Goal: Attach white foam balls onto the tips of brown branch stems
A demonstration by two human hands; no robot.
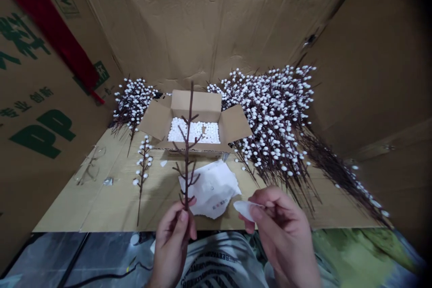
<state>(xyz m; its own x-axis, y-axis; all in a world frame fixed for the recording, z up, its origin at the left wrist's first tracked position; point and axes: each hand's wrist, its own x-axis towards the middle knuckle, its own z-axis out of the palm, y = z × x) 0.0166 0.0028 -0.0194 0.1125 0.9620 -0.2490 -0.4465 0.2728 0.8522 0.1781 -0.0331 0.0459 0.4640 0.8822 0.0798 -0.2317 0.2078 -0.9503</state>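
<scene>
Upright in my left hand [174,236] is a bare brown artificial twig [186,157] with short side stubs, pinched near its lower end. My right hand [281,229], closed, pinches a small piece of white paper [245,210] between thumb and fingers. Between and beyond the hands a torn sheet of white paper [212,189] with a little print lies on the cardboard surface. Behind it stands an open cardboard box [195,101] filled with small white balls [175,130]. The twig crosses in front of the box.
A big pile of white-berried branches [270,108] lies right of the box, with bare brown stems [330,162] farther right. On the left are a smaller berried bunch [135,99], one berried branch [143,166] and eyeglasses [91,164]. Cardboard walls [151,22] enclose the surface.
</scene>
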